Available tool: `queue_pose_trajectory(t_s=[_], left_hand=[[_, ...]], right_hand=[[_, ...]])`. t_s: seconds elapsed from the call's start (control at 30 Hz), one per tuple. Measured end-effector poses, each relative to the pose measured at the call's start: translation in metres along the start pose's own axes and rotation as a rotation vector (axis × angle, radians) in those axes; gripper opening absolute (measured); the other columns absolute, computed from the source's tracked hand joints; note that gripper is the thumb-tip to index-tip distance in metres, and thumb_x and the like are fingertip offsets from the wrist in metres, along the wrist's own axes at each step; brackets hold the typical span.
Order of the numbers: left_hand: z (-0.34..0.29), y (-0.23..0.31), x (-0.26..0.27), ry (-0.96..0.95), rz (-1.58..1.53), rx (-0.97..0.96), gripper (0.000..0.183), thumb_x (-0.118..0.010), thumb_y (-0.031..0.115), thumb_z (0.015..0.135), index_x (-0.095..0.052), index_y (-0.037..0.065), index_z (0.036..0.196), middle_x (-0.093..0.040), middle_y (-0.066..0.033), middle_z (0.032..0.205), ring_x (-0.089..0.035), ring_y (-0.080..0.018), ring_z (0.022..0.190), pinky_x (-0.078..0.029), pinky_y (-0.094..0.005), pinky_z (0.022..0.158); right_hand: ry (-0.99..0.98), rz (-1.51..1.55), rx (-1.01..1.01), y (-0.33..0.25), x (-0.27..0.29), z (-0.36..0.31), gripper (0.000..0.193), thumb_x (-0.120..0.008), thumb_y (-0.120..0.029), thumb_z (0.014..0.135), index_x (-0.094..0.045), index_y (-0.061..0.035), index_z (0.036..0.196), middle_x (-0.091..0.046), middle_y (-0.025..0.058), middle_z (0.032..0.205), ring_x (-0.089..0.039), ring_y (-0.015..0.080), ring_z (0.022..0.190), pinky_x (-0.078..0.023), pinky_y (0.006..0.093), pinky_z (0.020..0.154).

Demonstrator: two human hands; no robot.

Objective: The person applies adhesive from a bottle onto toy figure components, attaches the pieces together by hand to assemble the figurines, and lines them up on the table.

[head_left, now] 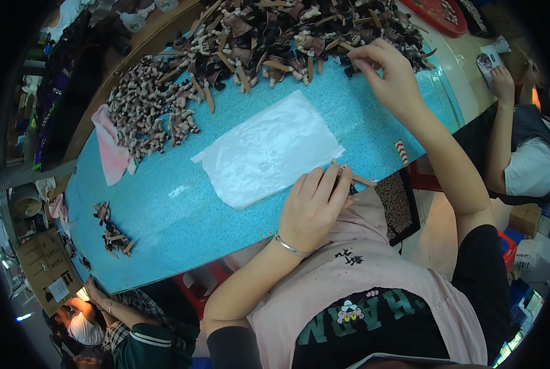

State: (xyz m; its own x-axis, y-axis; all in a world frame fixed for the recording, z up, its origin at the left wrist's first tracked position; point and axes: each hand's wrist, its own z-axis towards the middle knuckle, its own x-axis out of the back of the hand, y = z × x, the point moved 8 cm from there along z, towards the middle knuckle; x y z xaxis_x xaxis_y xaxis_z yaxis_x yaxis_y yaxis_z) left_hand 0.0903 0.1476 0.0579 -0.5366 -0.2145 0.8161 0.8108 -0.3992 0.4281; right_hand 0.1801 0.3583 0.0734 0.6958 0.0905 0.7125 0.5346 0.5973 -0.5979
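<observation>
Evidently this is the picking step: the left hand (315, 206), fingers pinched on a thin tan stick-like piece (356, 179), rests beside the clear plastic bag (268, 147), while the right hand (389, 71) (fingertips closing) reaches beyond the bag into the dark-and-tan heap of small parts (275, 37), so next comes a precise pinch.

bag (268, 147) mid-table (182, 227) | parts pile (287, 37) behind | cloth (112, 154) left – small pile (112, 230) near-left

Right hand (390, 71) fingertips buried in parts pile (299, 34); pieces too small to ID.
</observation>
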Motion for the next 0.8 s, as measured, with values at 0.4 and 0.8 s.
queue_pose_trajectory(t_s=[0.4, 0.8], left_hand=[[-0.001, -0.006, -0.001, 0.029, -0.057, 0.011, 0.054, -0.074, 0.022, 0.069, -0.061, 0.006, 0.119, -0.059, -0.0100, 0.116, -0.056, -0.0264, 0.096, -0.048, -0.0370, 0.081], [-0.002, -0.006, -0.001, 0.036, -0.079, 0.000, 0.055, -0.074, 0.023, 0.070, -0.060, 0.006, 0.121, -0.059, -0.0098, 0.116, -0.056, -0.0265, 0.098, -0.047, -0.0377, 0.084]], right_hand=[[-0.020, -0.804, 0.294, -0.038, -0.038, 0.017, 0.024, -0.071, -0.011, 0.075, -0.063, -0.0088, 0.098, -0.053, 0.0074, 0.093, -0.053, 0.0258, 0.093, -0.042, 0.0375, 0.078], [-0.076, -0.348, 0.023, 0.012, -0.024, 0.025, 0.006, -0.062, -0.006, 0.078, -0.065, -0.0017, 0.081, -0.059, 0.0111, 0.086, -0.059, 0.0280, 0.085, -0.047, 0.0416, 0.076]])
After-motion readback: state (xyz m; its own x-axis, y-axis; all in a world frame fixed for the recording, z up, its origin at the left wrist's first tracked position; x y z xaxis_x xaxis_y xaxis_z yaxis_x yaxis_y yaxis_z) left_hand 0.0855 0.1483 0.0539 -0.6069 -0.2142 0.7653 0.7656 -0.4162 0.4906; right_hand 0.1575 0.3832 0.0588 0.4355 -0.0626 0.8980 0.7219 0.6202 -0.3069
